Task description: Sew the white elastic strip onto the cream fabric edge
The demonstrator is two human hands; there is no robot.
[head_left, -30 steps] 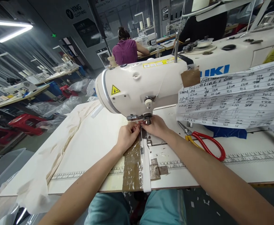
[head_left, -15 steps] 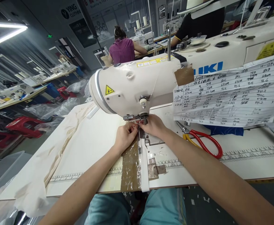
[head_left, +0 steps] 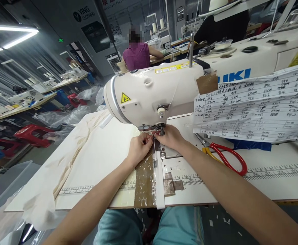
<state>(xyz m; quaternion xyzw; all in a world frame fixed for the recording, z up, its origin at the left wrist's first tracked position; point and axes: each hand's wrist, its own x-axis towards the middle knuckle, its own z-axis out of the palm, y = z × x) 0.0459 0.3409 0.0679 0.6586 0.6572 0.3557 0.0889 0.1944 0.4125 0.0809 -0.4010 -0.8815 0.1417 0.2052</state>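
Before you stands the bench (head_left: 108, 149), white, with ruler marks printed near its front edge. On it, the white sewing machine (head_left: 144, 88) reaches across from the right, its head above both your hands. A paper sheet (head_left: 246, 105) with handwritten numbers hangs on the machine's right part, and below it a piece of blue cloth (head_left: 252, 145) partly shows. Along the bench's left side lies a crumpled cream cloth (head_left: 75, 153). The scissors (head_left: 228, 158), with one red and one yellow handle, lie to the right, partly behind your right forearm. Your left hand (head_left: 140, 148) is just left of the needle area, its fingers closed together; what is between them, I cannot tell. Your right hand (head_left: 171, 137) is on the other side, its fingers partly hidden under the machine head, so I cannot tell their grip. The white strip (head_left: 160, 187) runs from the bench's front edge toward your hands, beside the brown tape (head_left: 144, 183); its far end is hidden.
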